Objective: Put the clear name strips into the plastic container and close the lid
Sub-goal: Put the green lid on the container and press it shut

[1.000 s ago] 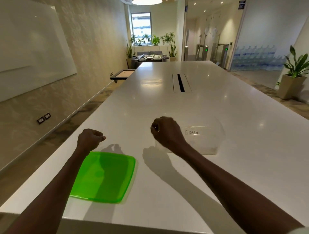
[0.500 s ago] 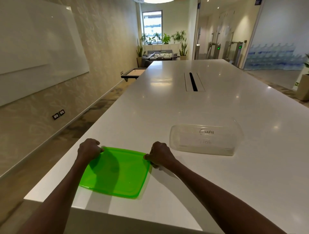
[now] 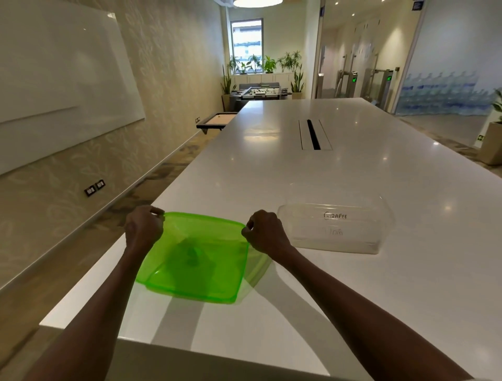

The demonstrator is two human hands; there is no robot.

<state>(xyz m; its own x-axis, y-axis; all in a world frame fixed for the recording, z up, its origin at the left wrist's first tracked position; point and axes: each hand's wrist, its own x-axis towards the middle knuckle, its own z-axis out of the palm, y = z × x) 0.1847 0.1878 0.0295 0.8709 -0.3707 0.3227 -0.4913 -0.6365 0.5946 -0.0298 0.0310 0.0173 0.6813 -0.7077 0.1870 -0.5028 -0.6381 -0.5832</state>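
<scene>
Green plastic, the lid (image 3: 195, 261) is hanging tilted just above the white desk (image 3: 407, 272), far edge raised. The left hand (image 3: 144, 229) and right hand (image 3: 264, 231) are pinching its far corners, fingers closed on the rim. At two o'clock, the clear container (image 3: 335, 229) is sitting on the desk, strips faintly showing inside.

A brightly and evenly lit room is shown. Light is supplied by a round ceiling lamp (image 3: 257, 2) at the top centre of the frame and by a far window (image 3: 246, 45), which is overexposed. Small glare spots and a pale reflection are seen on the glossy white worktop (image 3: 380, 190). Soft shadows of the arms are cast toward the lower edge. Straight lines are bent outward near the frame edges by the wide lens. Distant detail is slightly soft.
</scene>
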